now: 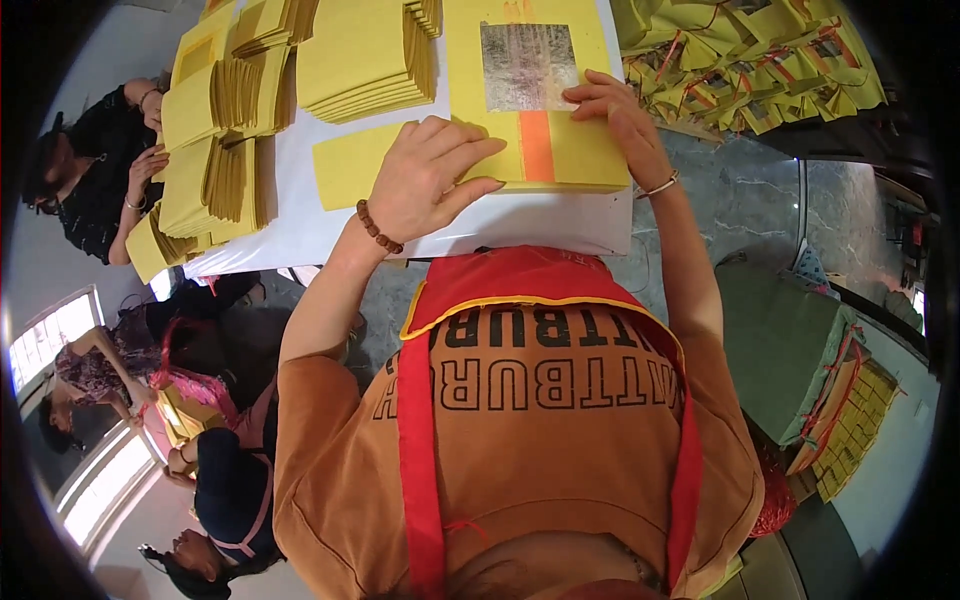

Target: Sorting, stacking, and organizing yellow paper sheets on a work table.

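In front of me lies a stack of yellow paper sheets point(590, 155), its top sheet bearing a silver foil square point(528, 66) and an orange strip point(536, 145). My left hand point(428, 172), with a brown beaded bracelet, rests over the stack's left side, its thumb and index finger apart. Under and beside that hand a yellow paper flap point(350, 165) extends leftward. My right hand point(625, 120) is at the stack's right edge, with its fingers stretched across the paper just below the foil. Neither hand visibly grips a sheet.
Bundles of folded yellow paper point(365, 60) stand on the white-covered table point(500, 225), with more bundles point(225, 100) at left. A heap of yellow pieces point(740, 70) lies beyond the right edge. Several people are at left, one touching the bundles. A green-covered stack point(780, 340) stands at right.
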